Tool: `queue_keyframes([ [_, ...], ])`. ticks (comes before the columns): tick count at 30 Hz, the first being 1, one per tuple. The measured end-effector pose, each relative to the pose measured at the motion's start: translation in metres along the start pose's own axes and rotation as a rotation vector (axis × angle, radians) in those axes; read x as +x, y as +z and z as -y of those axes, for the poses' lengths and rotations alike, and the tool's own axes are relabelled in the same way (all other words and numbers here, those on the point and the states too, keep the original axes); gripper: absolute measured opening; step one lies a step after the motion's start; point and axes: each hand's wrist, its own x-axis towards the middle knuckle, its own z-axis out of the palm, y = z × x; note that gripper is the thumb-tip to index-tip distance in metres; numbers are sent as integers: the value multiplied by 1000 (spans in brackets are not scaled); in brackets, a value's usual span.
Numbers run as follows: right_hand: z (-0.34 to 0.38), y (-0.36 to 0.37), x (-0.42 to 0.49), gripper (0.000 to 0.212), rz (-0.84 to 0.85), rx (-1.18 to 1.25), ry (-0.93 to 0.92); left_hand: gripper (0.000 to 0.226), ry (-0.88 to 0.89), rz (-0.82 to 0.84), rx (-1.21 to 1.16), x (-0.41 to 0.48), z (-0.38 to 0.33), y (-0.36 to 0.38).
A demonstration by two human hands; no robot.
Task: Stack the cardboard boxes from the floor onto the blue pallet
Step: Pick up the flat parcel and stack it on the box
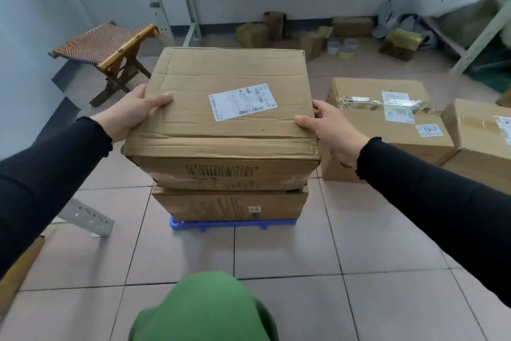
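A creased cardboard box with a white shipping label sits on top of a second box, which rests on the blue pallet. Only the pallet's front edge shows beneath the stack. My left hand grips the top box's left side, thumb on its top face. My right hand grips its right side in the same way. On the floor to the right lie two more boxes, one with tape and labels and one at the frame edge.
A folding stool with a woven seat stands at the back left. Small parcels and tape rolls lie under the white shelving along the far wall. A grey metal bracket lies on the tiles at left.
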Motion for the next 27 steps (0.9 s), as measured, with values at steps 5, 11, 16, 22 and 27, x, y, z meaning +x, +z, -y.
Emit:
queue_keyframes([
  [5, -7, -1, 4, 50, -11, -20, -3, 51, 15, 8, 9, 0, 1, 15],
  [11, -10, 0, 2, 54, -14, -86, -31, 54, 28, -31, 44, 3, 3, 19],
  [16, -16, -10, -8, 74, -2, -289, -52, 78, 101, -153, 337, 4, 2, 16],
  [22, -27, -49, -21, 78, -68, -483, -111, 81, 388, -279, 714, 4, -45, 56],
  [27, -53, -117, -39, 70, -191, -618, -91, 77, 554, -121, 782, -7, -102, 146],
])
